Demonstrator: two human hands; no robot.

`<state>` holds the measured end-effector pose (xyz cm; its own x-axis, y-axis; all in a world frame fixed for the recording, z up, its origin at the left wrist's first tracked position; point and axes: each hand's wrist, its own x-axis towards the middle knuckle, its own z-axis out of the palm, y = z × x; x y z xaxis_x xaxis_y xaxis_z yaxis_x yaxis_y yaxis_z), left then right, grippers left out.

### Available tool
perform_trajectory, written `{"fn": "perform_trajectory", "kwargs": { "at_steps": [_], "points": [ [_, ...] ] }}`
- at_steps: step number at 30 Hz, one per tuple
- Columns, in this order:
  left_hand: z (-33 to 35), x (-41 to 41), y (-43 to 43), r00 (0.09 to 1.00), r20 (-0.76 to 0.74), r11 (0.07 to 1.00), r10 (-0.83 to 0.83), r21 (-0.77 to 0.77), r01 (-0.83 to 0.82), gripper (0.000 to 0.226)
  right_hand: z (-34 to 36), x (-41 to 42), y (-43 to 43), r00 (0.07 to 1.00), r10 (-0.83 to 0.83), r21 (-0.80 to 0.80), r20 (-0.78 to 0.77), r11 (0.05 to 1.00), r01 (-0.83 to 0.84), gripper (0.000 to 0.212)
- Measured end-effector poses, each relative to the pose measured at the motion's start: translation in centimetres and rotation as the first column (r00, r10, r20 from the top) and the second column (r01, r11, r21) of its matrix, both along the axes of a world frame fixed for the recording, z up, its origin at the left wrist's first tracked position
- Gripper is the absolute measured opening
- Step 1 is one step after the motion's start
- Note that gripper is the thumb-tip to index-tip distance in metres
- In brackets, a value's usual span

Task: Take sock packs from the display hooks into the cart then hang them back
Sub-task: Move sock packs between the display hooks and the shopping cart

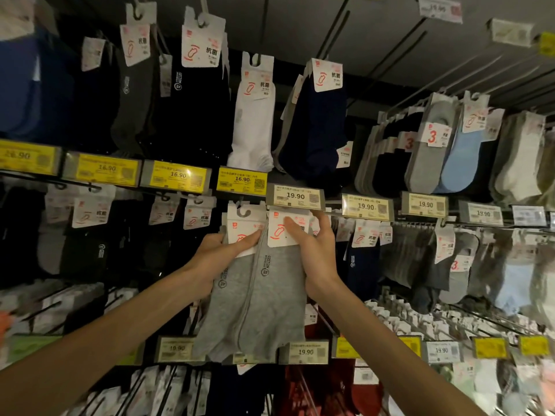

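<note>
Just below the 19.90 price tag (295,196), the left hand (210,259) and right hand (318,259) each pinch a grey sock pack's card, left pack (231,313) beside right pack (279,289). Gripping the cards probably keeps the hanger holes level for hooking.

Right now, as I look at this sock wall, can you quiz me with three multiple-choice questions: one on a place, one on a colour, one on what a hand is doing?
1. Where does the white sock pack hang?
A) in the upper row
B) in the lowest row
C) in a cart

2. What colour are the held sock packs?
A) red
B) grey
C) white

3. What is the right hand doing?
A) hanging idle
B) pointing at a price tag
C) gripping a pack's card

Answers:
1 A, it hangs just above the yellow 16.90 price tag.
2 B, their fabric is plain grey.
3 C, its thumb lies on the card, while the left hand holds the neighbouring pack.
</note>
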<state>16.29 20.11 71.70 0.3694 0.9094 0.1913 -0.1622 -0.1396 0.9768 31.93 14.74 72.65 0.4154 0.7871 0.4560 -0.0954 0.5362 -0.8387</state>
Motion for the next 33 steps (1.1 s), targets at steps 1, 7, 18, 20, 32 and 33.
{"fn": "perform_trajectory", "kwargs": {
  "at_steps": [1,7,18,20,32,33],
  "points": [
    [0.1,-0.1,0.0,1.000,-0.001,1.000,-0.002,0.001,0.002,0.037,0.3,0.0,0.0,1.000,0.010,0.002,0.000,1.000,-0.010,0.041],
    [0.3,0.0,-0.1,1.000,-0.027,1.000,-0.003,-0.011,0.002,0.044,1.9,0.6,0.7,0.999,0.035,-0.069,-0.033,0.997,-0.037,0.045],
    [0.4,0.4,-1.1,1.000,-0.003,0.999,-0.022,-0.026,0.022,0.036,4.1,1.5,1.1,0.996,0.024,-0.219,-0.083,0.975,-0.042,0.018],
    [0.4,0.6,-1.0,1.000,0.010,0.999,-0.013,-0.040,0.014,0.036,4.1,1.5,1.3,0.997,0.021,-0.216,-0.071,0.976,-0.036,0.016],
    [0.9,0.5,-1.4,0.998,0.050,0.999,-0.041,-0.033,0.042,0.038,4.5,1.5,1.8,0.995,0.020,-0.241,-0.095,0.969,-0.043,0.043],
    [1.0,0.5,-1.4,0.998,0.056,0.999,-0.038,-0.028,0.040,0.039,4.5,1.5,1.8,0.994,0.023,-0.244,-0.104,0.969,-0.048,0.045]
  ]
}}
